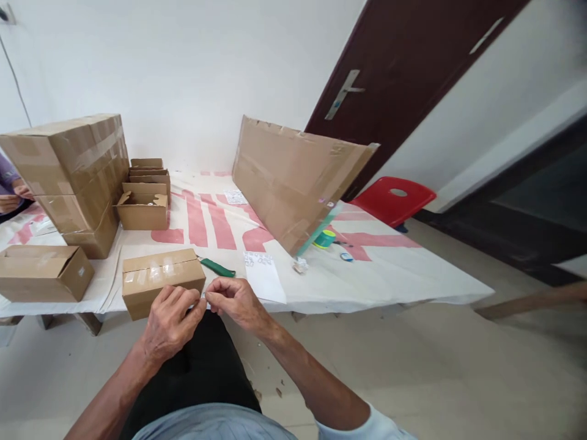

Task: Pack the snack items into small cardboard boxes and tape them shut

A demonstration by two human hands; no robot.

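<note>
My left hand (173, 322) and my right hand (236, 300) meet at the table's front edge, thumbs and forefingers pinched close together. Whatever lies between the fingertips is too small to make out. Just behind my left hand sits a closed cardboard box (160, 269) with clear tape on its top. A green-handled knife (217, 267) lies flat past my fingertips, beside that box. To the right of the knife rests a white paper sheet (265, 278) with small printed or drawn marks at its upper end.
Stacked large cartons (77, 177) stand at the left, near small open boxes (143, 211) and another box (41, 275). A big cardboard panel (298, 177) leans beside green tape (324, 239). Another person's hand (22, 189) shows far left. A red chair (397, 198) stands behind the table.
</note>
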